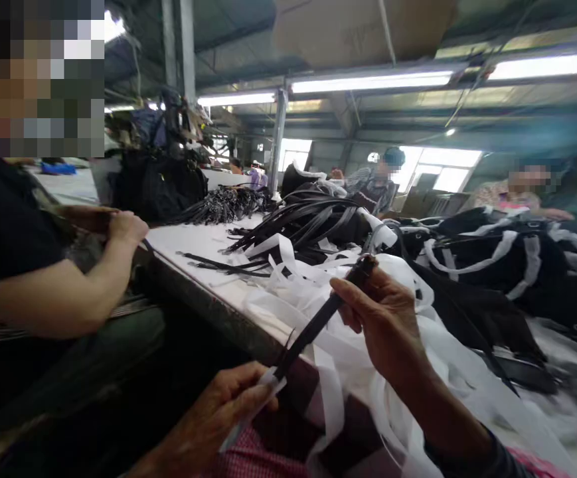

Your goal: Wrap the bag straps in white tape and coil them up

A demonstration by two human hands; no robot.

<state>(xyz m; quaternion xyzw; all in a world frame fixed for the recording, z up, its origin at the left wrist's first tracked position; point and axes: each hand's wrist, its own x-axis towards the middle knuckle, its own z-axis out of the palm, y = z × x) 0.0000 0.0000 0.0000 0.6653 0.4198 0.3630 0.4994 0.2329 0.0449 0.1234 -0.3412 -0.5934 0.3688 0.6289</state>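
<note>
A black strap [313, 328] runs slantwise between my two hands, above the table's front edge. My left hand [236, 401], low in the middle, pinches its lower end together with a piece of white strip [241, 428]. Higher up and to the right, my right hand [380, 305] is closed on the strap's upper end, where a dark bunched part shows at the fingertips. Loose white strips [330, 392] hang over the table edge below and beside my right hand.
A pile of black straps [298, 222] lies on the white table [193, 240]. Black bags with white edging [497, 255] are heaped at the right. A person in black [14, 232] works close at the left, and two people are across the table.
</note>
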